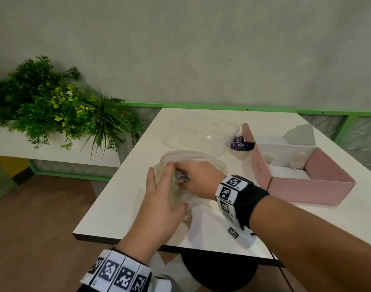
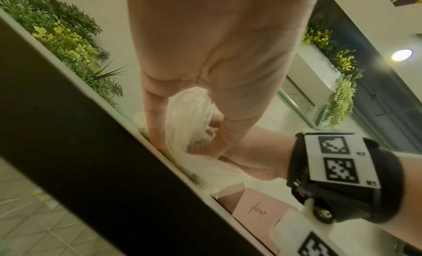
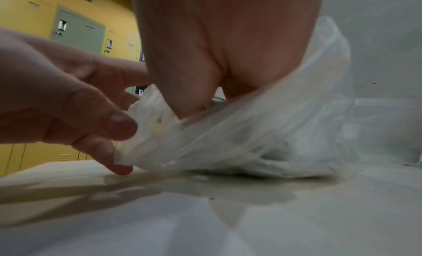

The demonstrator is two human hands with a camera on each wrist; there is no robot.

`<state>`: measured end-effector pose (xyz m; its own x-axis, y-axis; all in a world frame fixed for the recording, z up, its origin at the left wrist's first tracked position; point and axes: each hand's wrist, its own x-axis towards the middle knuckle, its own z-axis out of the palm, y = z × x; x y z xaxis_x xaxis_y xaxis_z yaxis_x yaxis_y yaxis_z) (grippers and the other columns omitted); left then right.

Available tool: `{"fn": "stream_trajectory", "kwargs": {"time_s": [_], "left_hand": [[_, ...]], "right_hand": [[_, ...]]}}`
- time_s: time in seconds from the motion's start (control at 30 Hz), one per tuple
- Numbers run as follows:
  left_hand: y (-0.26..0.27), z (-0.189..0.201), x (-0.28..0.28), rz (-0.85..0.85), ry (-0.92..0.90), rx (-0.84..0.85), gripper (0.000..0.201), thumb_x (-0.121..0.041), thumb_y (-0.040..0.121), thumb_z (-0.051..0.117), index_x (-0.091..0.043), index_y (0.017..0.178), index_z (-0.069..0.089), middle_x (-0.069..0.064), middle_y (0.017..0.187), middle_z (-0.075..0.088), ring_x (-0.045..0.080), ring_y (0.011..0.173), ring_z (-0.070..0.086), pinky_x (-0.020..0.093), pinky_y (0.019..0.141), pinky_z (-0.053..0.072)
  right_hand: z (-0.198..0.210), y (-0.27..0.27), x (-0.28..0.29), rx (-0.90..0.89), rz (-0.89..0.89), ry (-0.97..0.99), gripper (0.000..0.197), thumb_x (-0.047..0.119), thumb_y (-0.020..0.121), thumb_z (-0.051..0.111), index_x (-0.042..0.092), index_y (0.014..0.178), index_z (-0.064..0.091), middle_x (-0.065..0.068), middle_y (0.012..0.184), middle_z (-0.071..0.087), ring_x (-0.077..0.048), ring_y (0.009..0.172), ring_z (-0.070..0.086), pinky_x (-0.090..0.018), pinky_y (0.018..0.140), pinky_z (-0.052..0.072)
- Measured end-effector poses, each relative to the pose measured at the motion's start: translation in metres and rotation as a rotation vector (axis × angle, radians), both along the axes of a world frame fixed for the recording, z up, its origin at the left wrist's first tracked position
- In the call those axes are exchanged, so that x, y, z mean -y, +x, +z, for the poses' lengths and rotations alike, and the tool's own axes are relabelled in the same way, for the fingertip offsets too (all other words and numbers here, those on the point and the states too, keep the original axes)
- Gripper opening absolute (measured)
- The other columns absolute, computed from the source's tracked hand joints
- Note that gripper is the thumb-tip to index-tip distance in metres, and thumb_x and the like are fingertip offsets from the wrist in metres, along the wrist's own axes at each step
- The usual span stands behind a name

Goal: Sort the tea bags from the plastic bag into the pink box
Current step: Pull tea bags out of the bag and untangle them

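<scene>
1. Right hand [image 1: 196,179] is inside the bag [image 1: 193,160], fingers curled on a small packet, prob a tea bag [image 1: 182,177]; grip itself is half hidden. Left hand [image 1: 159,193] pinches the bag's near edge, thumb and fingers holding the film against the tabletop [image 1: 201,234].
2. Bag sits mid tabletop; box [image 1: 306,186] lies open just to its right, w/ a few pale tea bags already inside at the back.
3. Risk: film is thin and slack. If the left hand's pinch slips as the right pulls out, the whole bag could drag along or collapse over the wrist.
4. Risk: packet could snag on the bag mouth and drop back in, or other tea bags spill onto the tabletop.
5. Risk: the right wrist band [image 1: 235,189] may catch the film on exit.
6. Risk: the clear tubs [image 1: 203,131] are light and close behind; a bump would shift them.
7. Writing: box side reads "flow" in script (left wrist view). Purple label [image 1: 239,142] beside the box reads "ClayG…", rest hidden.
</scene>
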<state>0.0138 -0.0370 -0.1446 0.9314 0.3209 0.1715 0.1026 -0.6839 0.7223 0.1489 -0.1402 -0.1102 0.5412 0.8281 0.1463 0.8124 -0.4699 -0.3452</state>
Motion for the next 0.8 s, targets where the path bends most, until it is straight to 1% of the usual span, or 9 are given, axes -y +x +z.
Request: {"fn": "stream_trajectory", "kwargs": {"time_s": [0.07,0.13,0.2,0.3,0.4,0.5,0.63,0.7,0.8], "left_hand": [[-0.001,-0.002,0.001,0.006,0.016,-0.009,0.103,-0.012,0.09,0.069,-0.052,0.157,0.002,0.002,0.171,-0.008,0.023,0.151,0.029,0.017,0.103,0.032],[0.001,-0.005,0.001,0.02,0.028,-0.022,0.103,-0.005,0.089,0.067,-0.045,0.16,0.003,0.004,0.17,-0.001,0.023,0.15,0.032,0.014,0.101,0.026],[0.004,-0.005,0.0,0.044,0.026,-0.033,0.101,-0.002,0.088,0.065,-0.04,0.161,0.006,0.005,0.17,0.003,0.025,0.15,0.03,0.015,0.103,0.024],[0.008,0.0,0.0,0.069,0.021,-0.034,0.103,0.001,0.086,0.065,-0.04,0.161,0.008,0.006,0.169,0.006,0.028,0.15,0.03,0.018,0.104,0.025],[0.01,0.002,-0.001,0.09,0.034,-0.044,0.103,0.003,0.084,0.065,-0.037,0.161,0.01,0.009,0.168,0.008,0.03,0.148,0.032,0.018,0.101,0.025],[0.01,0.001,-0.003,0.107,0.039,-0.062,0.103,0.003,0.082,0.064,-0.037,0.161,0.01,0.011,0.166,0.011,0.032,0.146,0.033,0.019,0.099,0.028],[0.01,0.002,-0.003,0.124,0.026,-0.077,0.103,0.003,0.083,0.064,-0.038,0.161,0.01,0.01,0.166,0.012,0.033,0.141,0.039,0.022,0.094,0.031],[0.01,0.003,-0.002,0.135,0.052,-0.075,0.104,-0.001,0.083,0.067,-0.04,0.16,0.009,0.01,0.167,0.011,0.034,0.14,0.041,0.026,0.095,0.035],[0.007,0.009,0.001,0.163,0.166,-0.053,0.103,-0.017,0.082,0.073,-0.045,0.156,0.007,0.01,0.167,0.011,0.04,0.146,0.031,0.044,0.107,0.04]], "right_hand": [[0.002,-0.001,0.003,-0.065,0.047,0.061,0.019,0.009,0.086,0.062,0.014,0.104,0.065,0.0,0.102,0.069,-0.017,0.094,0.063,-0.029,0.085,0.05],[0.002,-0.005,0.004,-0.076,0.082,-0.059,0.012,0.011,0.087,0.06,0.013,0.098,0.065,-0.002,0.096,0.067,-0.021,0.089,0.06,-0.033,0.08,0.048],[0.001,-0.008,0.004,-0.021,0.088,-0.116,0.011,0.007,0.085,0.058,0.015,0.091,0.064,-0.005,0.091,0.062,-0.025,0.084,0.054,-0.034,0.073,0.042],[0.007,-0.009,0.003,0.066,0.062,0.004,0.01,0.007,0.084,0.058,0.015,0.084,0.065,-0.004,0.08,0.059,-0.025,0.076,0.051,-0.036,0.068,0.042],[0.007,-0.008,0.006,0.056,0.082,-0.058,0.018,0.005,0.084,0.058,0.016,0.092,0.068,-0.003,0.079,0.058,-0.023,0.075,0.048,-0.035,0.068,0.042],[0.007,-0.01,0.013,0.066,0.062,-0.082,0.029,0.006,0.085,0.057,0.02,0.106,0.072,-0.005,0.088,0.067,-0.025,0.082,0.056,-0.035,0.072,0.046],[0.015,-0.01,0.017,0.09,0.044,0.102,0.029,0.009,0.074,0.05,0.014,0.093,0.072,-0.008,0.084,0.069,-0.03,0.081,0.059,-0.043,0.071,0.051],[0.018,-0.011,0.021,0.047,0.037,0.178,0.035,0.009,0.073,0.049,0.014,0.095,0.075,-0.007,0.087,0.073,-0.029,0.084,0.062,-0.04,0.073,0.052],[0.025,-0.01,0.031,-0.09,-0.023,0.303,0.037,-0.004,0.08,0.055,0.015,0.102,0.077,-0.004,0.095,0.076,-0.021,0.088,0.065,-0.028,0.078,0.049]]}}
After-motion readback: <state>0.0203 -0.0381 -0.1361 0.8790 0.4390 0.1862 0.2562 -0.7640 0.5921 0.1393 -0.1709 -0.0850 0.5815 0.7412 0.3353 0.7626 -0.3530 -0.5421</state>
